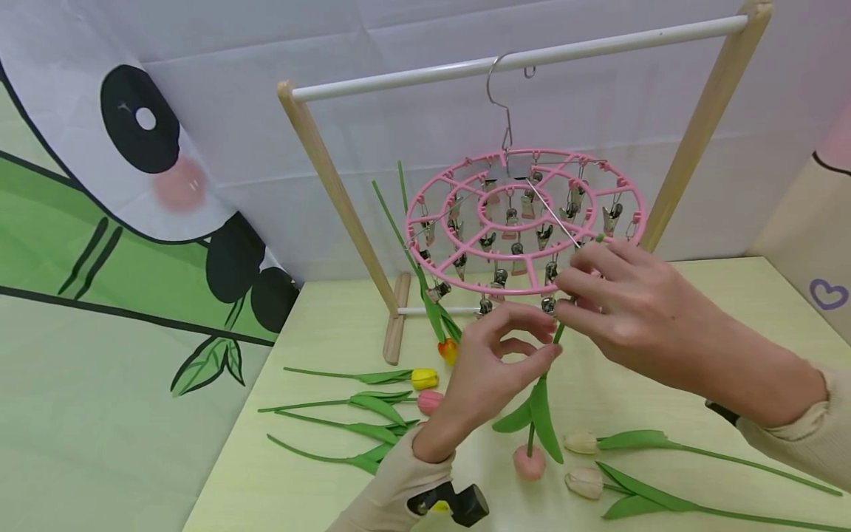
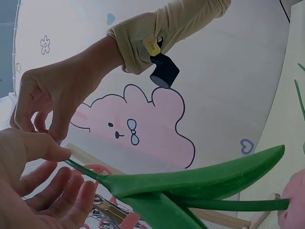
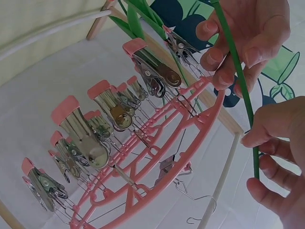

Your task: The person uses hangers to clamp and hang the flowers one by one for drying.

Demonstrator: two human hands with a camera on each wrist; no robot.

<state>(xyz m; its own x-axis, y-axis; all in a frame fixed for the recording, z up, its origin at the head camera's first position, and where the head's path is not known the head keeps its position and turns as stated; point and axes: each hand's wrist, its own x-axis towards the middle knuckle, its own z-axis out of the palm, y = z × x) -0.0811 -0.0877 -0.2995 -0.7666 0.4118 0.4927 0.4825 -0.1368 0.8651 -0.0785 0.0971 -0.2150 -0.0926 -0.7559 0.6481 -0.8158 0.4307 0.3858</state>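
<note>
A pink tulip with green leaves hangs head down below both hands. Thumb and fingers of my left hand pinch its stem just above the leaves. My right hand holds the upper stem between thumb and fingers, as the right wrist view shows. Close behind the hands is a round pink clip hanger with many metal clips, hung by its hook. A red-and-yellow tulip hangs head down at the hanger's left side.
The hanger's rack has a white bar and wooden legs. On the table, a yellow tulip, a pink tulip and other stems lie left. Two white tulips lie at the right front.
</note>
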